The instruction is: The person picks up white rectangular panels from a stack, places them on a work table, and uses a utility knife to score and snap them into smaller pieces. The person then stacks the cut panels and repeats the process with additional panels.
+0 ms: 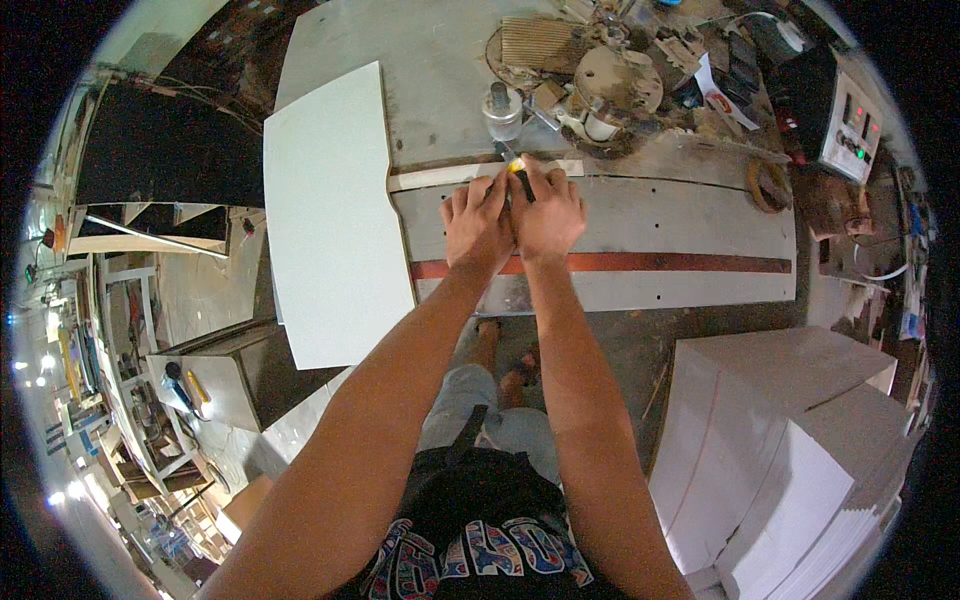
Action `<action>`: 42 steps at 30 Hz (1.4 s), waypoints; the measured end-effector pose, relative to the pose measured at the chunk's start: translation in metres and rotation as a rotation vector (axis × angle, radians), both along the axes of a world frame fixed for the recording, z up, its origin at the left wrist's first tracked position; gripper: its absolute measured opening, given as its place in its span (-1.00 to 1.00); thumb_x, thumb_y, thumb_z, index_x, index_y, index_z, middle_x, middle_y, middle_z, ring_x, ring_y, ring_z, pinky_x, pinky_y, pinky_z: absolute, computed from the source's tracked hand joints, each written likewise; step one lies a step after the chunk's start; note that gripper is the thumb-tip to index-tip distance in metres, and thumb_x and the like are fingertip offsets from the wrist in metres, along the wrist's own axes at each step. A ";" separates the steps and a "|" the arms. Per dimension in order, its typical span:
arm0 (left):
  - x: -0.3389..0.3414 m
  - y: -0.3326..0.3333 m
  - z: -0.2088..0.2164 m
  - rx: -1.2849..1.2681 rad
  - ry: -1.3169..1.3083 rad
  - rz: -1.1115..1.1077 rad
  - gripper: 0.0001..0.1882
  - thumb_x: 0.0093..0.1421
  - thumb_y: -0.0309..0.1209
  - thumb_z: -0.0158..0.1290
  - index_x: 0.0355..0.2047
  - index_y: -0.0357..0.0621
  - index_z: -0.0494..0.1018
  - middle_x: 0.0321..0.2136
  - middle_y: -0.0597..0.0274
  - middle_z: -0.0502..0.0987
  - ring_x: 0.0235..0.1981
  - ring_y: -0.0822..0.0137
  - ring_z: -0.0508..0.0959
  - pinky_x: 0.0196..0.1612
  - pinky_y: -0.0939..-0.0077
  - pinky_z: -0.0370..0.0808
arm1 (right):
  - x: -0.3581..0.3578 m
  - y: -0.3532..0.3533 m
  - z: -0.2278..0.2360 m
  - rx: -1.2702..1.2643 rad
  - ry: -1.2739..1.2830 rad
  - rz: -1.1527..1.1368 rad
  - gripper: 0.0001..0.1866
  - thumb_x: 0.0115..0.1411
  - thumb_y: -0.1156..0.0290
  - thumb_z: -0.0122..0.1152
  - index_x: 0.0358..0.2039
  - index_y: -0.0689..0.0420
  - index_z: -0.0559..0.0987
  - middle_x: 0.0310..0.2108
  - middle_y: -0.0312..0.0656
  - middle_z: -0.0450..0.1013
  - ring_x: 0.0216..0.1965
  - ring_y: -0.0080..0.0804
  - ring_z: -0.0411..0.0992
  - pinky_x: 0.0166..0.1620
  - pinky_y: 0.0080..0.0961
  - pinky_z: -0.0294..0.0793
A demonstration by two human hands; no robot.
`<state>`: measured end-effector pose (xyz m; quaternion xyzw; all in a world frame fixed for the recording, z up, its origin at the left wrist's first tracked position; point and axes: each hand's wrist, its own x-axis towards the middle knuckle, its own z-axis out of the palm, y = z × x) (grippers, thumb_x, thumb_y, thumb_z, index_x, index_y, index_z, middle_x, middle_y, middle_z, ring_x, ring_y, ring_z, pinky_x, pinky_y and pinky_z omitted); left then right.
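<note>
My right hand is closed round a small black-and-yellow hand tool, with its thin tip pointing away from me; its exact kind is too small to tell. Pressed close beside it, my left hand has curled fingers, with something dark between them that I cannot make out. Both hands are over a pale narrow strip lying along the grey workbench. Left of them, a large white panel lies flat, touching the strip's left end and overhanging the bench's near edge.
Just beyond my hands stands a clear jar-like container. A round dusty disc and clutter fill the far right. A reddish strip runs along the near side. White boards are stacked at lower right; a control box stands far right.
</note>
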<state>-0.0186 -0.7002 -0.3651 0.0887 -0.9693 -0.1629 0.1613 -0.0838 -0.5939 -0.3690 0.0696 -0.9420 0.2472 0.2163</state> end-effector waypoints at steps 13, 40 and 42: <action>-0.003 -0.001 -0.003 0.003 0.006 0.010 -0.47 0.43 -0.25 0.17 0.41 0.20 0.61 0.17 0.35 0.58 0.18 0.03 0.54 0.33 -0.09 0.38 | 0.005 0.003 -0.002 -0.026 -0.015 -0.022 -0.59 0.36 -0.05 0.47 0.17 -0.34 0.83 -0.13 -0.37 0.68 -0.08 -0.16 0.67 -0.05 -0.09 0.65; -0.001 -0.002 -0.003 0.011 -0.057 -0.019 -0.40 0.43 -0.29 0.16 0.47 0.34 0.55 0.24 0.38 0.51 0.23 0.06 0.50 0.36 -0.09 0.34 | 0.008 0.003 0.000 -0.044 -0.037 -0.078 -0.61 0.36 -0.08 0.49 0.14 -0.36 0.84 -0.12 -0.36 0.71 -0.08 -0.17 0.69 -0.03 -0.11 0.67; -0.002 -0.002 -0.003 -0.003 -0.054 -0.019 -0.40 0.43 -0.29 0.16 0.47 0.35 0.55 0.24 0.37 0.50 0.23 0.05 0.49 0.35 -0.09 0.33 | 0.007 0.003 0.000 -0.048 -0.031 -0.076 -0.60 0.36 -0.09 0.49 0.15 -0.35 0.84 -0.11 -0.36 0.71 -0.09 -0.17 0.69 -0.04 -0.12 0.67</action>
